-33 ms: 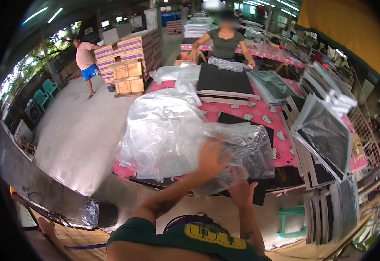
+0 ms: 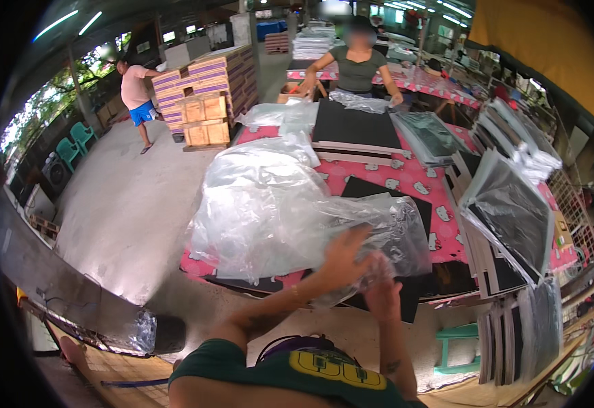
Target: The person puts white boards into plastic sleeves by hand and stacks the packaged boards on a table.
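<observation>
A clear plastic bag is spread over a black board near the table's front edge. My left hand lies over the bag with its fingers apart, slightly blurred. Beside it, lower and to the right, my right hand pinches the bag's bunched near end; the film partly veils its fingers. To the left of my hands rises a large heap of clear plastic bags. A black corner of board sticks out past the table edge beside my right hand.
Boards in plastic lean at the table's right, above a green stool. Across the pink patterned table, a co-worker stands behind stacked black boards. Another person stands by stacked boxes at the left.
My left hand has shifted a little right and down, nearer my right hand. The right hand's fingers have drawn in on the bag's end. The whole view has shifted slightly.
</observation>
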The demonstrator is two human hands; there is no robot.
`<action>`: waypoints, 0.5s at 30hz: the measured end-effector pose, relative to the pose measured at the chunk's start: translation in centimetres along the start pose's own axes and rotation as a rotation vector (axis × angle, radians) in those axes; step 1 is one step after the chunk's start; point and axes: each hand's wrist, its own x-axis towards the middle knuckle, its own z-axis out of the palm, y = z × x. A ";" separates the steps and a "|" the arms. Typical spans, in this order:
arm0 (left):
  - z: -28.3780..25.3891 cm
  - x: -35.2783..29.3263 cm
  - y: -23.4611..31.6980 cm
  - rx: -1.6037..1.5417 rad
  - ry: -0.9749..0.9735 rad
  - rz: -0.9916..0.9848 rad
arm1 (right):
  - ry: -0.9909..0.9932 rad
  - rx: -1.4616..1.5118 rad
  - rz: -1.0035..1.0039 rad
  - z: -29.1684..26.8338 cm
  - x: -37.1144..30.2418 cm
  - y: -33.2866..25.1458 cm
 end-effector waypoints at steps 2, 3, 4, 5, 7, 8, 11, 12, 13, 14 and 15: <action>2.3 -0.7 0.0 -0.174 -0.212 -0.199 | 0.046 0.011 0.053 -0.2 0.8 -0.8; 2.5 -0.5 0.3 -0.212 -0.343 -0.285 | 0.069 -0.125 0.036 -1.5 1.6 -1.4; 2.5 -0.2 0.1 -0.280 -0.220 -0.299 | 0.084 -0.113 -0.006 -2.3 1.8 -1.7; 2.3 -0.4 -0.4 -0.348 -0.097 -0.316 | 0.101 -0.102 -0.043 -3.1 1.3 -1.7; 1.3 -0.5 -2.0 -0.368 0.082 -0.391 | 0.143 -0.003 -0.019 -3.1 0.6 -2.6; 0.5 -0.5 -2.8 -0.367 0.142 -0.396 | 0.123 0.083 0.023 -2.3 0.1 -3.4; -0.5 -0.2 -1.4 -0.421 0.019 -0.301 | 0.065 0.219 0.136 -2.1 -1.1 -4.0; -0.6 -1.4 -1.5 -0.437 0.004 -0.317 | -0.030 0.308 0.126 -3.8 -1.2 -3.8; -0.4 -2.5 -2.2 -0.458 -0.007 -0.330 | -0.128 0.392 0.112 -6.6 -0.7 -4.3; -0.5 -3.2 -3.8 -0.476 -0.008 -0.343 | -0.047 0.358 0.055 -6.7 -0.6 -6.1; -1.6 -4.7 -9.1 -0.531 0.028 -0.448 | 0.021 0.326 0.015 -5.9 -0.4 -7.9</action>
